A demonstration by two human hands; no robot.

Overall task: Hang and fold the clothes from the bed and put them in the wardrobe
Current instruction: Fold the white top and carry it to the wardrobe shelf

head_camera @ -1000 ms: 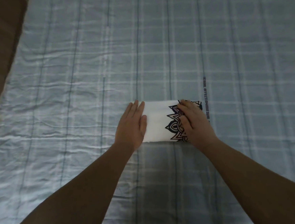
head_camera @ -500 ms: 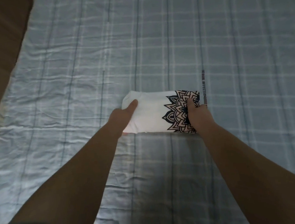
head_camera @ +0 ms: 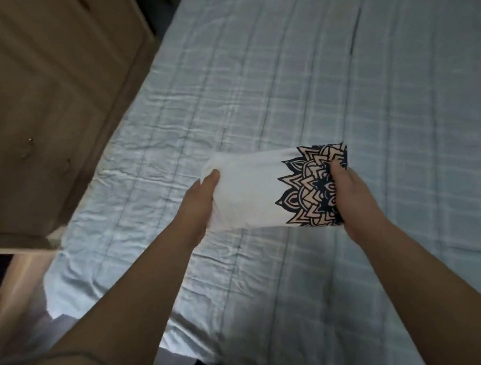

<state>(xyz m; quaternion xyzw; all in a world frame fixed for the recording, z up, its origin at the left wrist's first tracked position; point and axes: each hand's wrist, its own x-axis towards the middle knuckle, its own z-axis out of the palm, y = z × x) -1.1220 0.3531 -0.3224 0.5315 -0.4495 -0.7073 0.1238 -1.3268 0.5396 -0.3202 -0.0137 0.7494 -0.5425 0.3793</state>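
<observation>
— What have the hands got?
— The left hand [head_camera: 203, 202] grips the plain end of the folded white garment with a dark mandala print [head_camera: 251, 193], thumb on top and fingers hidden beneath. The right hand [head_camera: 353, 199] clamps the printed end the same way. The bundle is over the bed's near half, inward of its left edge. Whether it touches the cover, I cannot tell.
— How should it be carried?
— I'd hold both ends level and firm, so the folds don't slide apart on the way.
— And the room?
— It's dim. There's a bed with a wrinkled pale blue checked cover [head_camera: 341, 88]. Beside its left edge stands a brown panelled wooden cabinet with small knobs [head_camera: 39, 91], likely the wardrobe.
</observation>
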